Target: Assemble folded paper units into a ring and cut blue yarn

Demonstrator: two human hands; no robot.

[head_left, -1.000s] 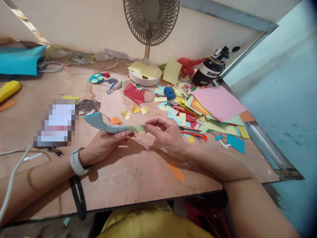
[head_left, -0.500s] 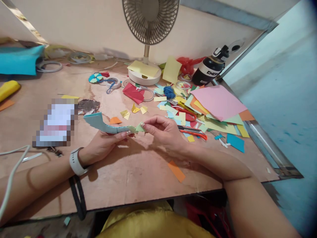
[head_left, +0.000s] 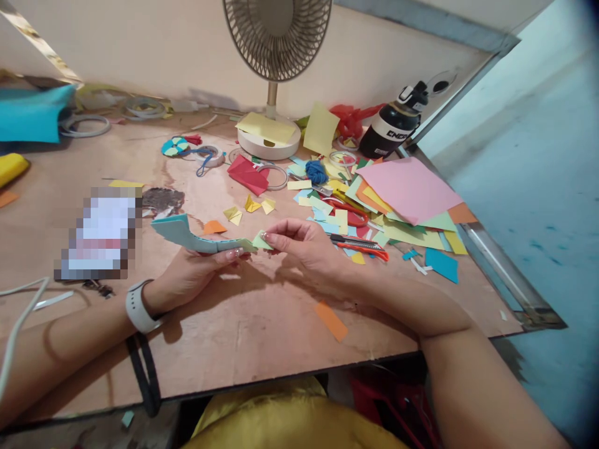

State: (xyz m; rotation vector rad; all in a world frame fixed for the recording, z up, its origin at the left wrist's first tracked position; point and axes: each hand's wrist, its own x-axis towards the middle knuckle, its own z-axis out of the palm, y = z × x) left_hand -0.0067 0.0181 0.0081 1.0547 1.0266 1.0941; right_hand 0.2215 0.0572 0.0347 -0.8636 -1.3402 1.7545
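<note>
My left hand [head_left: 196, 271] is closed around a long chain of folded blue paper pieces [head_left: 180, 232], which sticks out to the left above the wooden table [head_left: 262, 324]. My right hand [head_left: 304, 246] pinches a small pale green folded paper piece [head_left: 260, 241] against the right end of that chain. Both hands hover just above the table's middle. A white watch [head_left: 136, 307] is on my left wrist.
A desk fan [head_left: 276, 68] stands at the back. Coloured paper sheets [head_left: 407, 190], scraps, red scissors [head_left: 349, 212], a red utility knife [head_left: 360, 245] and a black bottle [head_left: 390, 128] crowd the right. Tape rolls [head_left: 206, 154], a blurred rectangular item [head_left: 100, 234] and a white cable [head_left: 19, 324] lie left. An orange scrap [head_left: 331, 320] lies near the front.
My hands and the paper chain stay almost still together; the whole view has shifted slightly left and up as my head moved.
</note>
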